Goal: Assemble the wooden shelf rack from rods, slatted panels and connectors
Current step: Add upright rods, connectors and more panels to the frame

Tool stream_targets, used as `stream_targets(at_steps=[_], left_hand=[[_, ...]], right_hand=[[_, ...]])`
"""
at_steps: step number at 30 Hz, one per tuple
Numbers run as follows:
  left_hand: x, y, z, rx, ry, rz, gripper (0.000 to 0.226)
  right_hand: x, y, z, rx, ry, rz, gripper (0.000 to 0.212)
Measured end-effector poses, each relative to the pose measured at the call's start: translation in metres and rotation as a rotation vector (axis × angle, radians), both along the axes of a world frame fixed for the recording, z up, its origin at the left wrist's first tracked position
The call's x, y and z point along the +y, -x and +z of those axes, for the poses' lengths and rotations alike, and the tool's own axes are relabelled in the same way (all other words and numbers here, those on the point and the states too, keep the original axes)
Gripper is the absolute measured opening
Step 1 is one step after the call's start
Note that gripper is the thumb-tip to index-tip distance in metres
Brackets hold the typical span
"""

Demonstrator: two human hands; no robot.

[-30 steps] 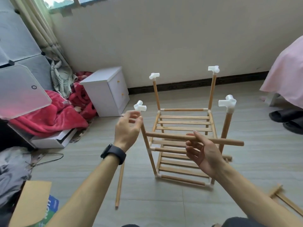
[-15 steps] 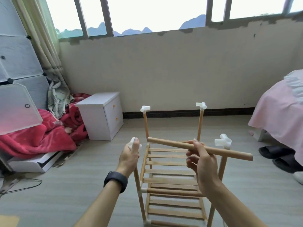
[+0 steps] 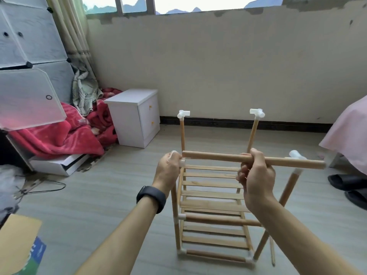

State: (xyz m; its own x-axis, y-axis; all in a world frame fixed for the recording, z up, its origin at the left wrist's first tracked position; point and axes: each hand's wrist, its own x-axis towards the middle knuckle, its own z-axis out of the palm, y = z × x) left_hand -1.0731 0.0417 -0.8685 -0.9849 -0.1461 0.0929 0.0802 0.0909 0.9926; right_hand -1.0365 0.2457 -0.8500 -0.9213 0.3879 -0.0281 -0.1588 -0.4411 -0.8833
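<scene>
The half-built wooden rack (image 3: 212,205) stands on the floor with two slatted shelves and four upright rods topped by white connectors. My left hand (image 3: 168,171) grips the connector (image 3: 181,162) on the near left upright. My right hand (image 3: 256,175) grips a loose wooden rod (image 3: 216,157) and holds it level across the front of the rack. The rod's left end is at the connector in my left hand. Its right end passes in front of the near right connector (image 3: 296,154). The two far connectors (image 3: 183,114) (image 3: 257,113) are bare.
A white bedside cabinet (image 3: 135,116) stands at the back left beside red blankets (image 3: 59,139) and a plastic cube wardrobe (image 3: 29,36). A pink-covered bed (image 3: 349,135) and black slippers (image 3: 349,183) are on the right. A thin rod (image 3: 272,251) lies beside the rack.
The view has tilted down and moved closer. My right hand has brought the rod lower and level, with its left end now at the near left connector gripped by my left hand.
</scene>
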Motion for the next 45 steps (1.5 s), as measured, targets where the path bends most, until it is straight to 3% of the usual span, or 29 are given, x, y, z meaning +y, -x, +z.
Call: stream_targets(at_steps=[12,26,32,38,41,43,45], left_hand=[[0.004,-0.001,-0.005,0.008,0.017,0.062,0.024],[0.004,-0.002,-0.005,0.003,-0.01,0.033,0.024],[0.002,-0.006,-0.006,0.026,-0.002,-0.043,0.025],[-0.006,-0.006,-0.01,0.047,0.008,0.021,0.022],[0.004,-0.006,-0.009,0.001,0.023,0.073,0.033],[0.011,-0.006,-0.005,-0.009,0.083,0.157,0.03],[0.013,-0.009,0.0,0.08,0.316,0.294,0.02]], right_hand=[[0.01,-0.004,-0.016,-0.075,0.071,0.005,0.025],[0.011,-0.005,-0.016,-0.071,0.086,0.084,0.022],[0.001,0.009,-0.019,-0.162,0.108,0.158,0.019],[-0.013,0.012,-0.018,-0.189,0.114,0.156,0.022],[-0.003,0.01,-0.015,-0.236,0.175,0.206,0.022],[0.008,0.005,-0.013,-0.247,0.148,0.274,0.025],[0.018,-0.002,-0.015,-0.244,0.034,0.346,0.036]])
